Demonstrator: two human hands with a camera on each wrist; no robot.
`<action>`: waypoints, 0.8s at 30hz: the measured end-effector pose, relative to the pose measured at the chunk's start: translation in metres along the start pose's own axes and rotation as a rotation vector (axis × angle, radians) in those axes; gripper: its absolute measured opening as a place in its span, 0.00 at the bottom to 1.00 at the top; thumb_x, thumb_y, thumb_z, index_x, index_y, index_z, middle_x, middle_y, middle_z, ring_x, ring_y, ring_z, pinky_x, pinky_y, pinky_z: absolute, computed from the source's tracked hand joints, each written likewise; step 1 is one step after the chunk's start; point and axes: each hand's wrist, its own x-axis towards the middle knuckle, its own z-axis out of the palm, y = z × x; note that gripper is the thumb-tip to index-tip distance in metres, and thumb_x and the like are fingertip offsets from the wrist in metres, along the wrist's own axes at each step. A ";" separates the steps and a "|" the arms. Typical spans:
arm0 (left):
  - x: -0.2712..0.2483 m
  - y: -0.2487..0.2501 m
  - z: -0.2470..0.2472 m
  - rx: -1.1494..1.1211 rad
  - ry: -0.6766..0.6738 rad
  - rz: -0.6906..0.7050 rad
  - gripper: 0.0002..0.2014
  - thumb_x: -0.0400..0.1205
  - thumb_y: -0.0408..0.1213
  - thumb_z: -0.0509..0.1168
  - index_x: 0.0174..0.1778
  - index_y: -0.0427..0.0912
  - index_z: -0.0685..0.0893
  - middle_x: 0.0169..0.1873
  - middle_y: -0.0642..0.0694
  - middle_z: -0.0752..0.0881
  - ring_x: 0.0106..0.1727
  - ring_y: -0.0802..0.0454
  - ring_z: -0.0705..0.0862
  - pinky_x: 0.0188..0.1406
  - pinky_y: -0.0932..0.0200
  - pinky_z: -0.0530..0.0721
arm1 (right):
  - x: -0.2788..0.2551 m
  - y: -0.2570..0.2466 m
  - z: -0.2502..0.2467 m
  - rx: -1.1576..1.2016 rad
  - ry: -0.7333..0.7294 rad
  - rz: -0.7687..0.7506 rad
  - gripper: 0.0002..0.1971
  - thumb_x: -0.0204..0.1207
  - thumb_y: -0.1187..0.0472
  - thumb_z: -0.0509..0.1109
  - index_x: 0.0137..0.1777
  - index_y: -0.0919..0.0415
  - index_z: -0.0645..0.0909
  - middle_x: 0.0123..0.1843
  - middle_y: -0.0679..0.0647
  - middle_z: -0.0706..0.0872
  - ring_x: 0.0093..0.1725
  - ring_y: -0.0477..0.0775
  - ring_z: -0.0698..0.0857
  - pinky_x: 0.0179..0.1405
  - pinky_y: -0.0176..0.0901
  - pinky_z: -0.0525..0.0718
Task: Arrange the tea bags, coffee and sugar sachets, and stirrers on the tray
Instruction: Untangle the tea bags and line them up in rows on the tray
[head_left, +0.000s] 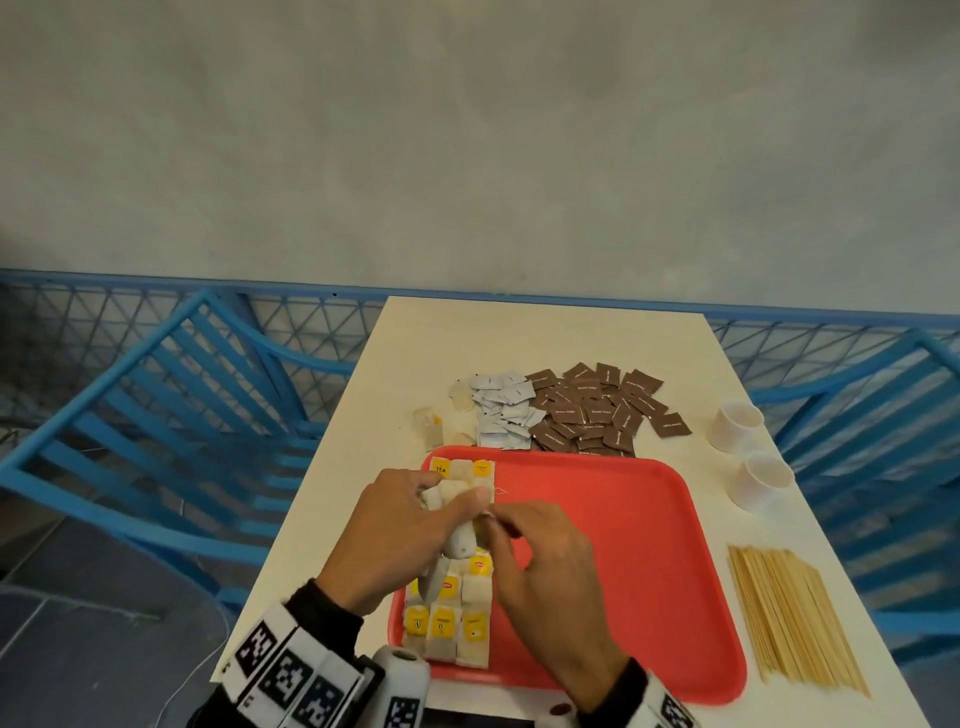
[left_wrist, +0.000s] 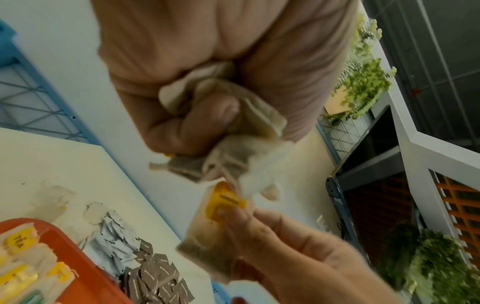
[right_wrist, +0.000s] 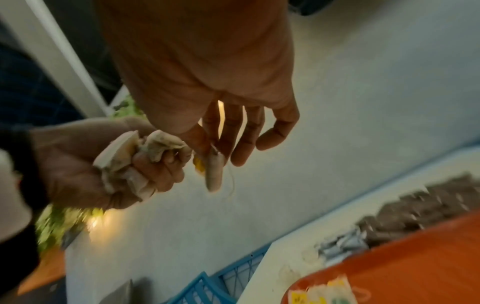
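Left hand (head_left: 400, 525) clutching tea bags (left_wrist: 233, 131) (crumpled), right hand (head_left: 545, 571) pinching one

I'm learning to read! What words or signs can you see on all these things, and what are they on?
"TEA": on the yellow tag of a tea bag at the far left corner of the red tray.
Other yellow tags: a small mark, too blurred to read.
Brown sachets: a white line of print, too small to read.
White sachets: a tiny dark mark, unreadable.
Wrist bands: black-and-white square code patterns, no words.
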 end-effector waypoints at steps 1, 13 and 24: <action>0.001 -0.003 -0.003 -0.056 -0.008 0.014 0.17 0.75 0.54 0.76 0.36 0.42 0.88 0.33 0.42 0.90 0.32 0.52 0.86 0.34 0.55 0.84 | 0.004 0.001 -0.003 0.152 -0.018 0.076 0.05 0.80 0.54 0.71 0.47 0.48 0.89 0.42 0.40 0.89 0.44 0.43 0.85 0.41 0.42 0.82; 0.012 -0.046 -0.011 -0.277 -0.037 0.062 0.08 0.77 0.44 0.73 0.41 0.43 0.91 0.30 0.42 0.90 0.28 0.52 0.84 0.28 0.66 0.79 | 0.026 0.013 -0.001 0.500 -0.377 0.291 0.08 0.73 0.49 0.77 0.46 0.51 0.90 0.47 0.45 0.88 0.47 0.45 0.86 0.40 0.34 0.78; 0.020 -0.119 -0.021 -0.471 0.162 -0.265 0.12 0.75 0.46 0.72 0.39 0.39 0.90 0.29 0.36 0.89 0.22 0.51 0.82 0.19 0.64 0.75 | 0.089 0.071 0.078 0.360 -0.485 0.494 0.12 0.77 0.63 0.77 0.36 0.70 0.83 0.30 0.53 0.79 0.31 0.47 0.77 0.33 0.39 0.76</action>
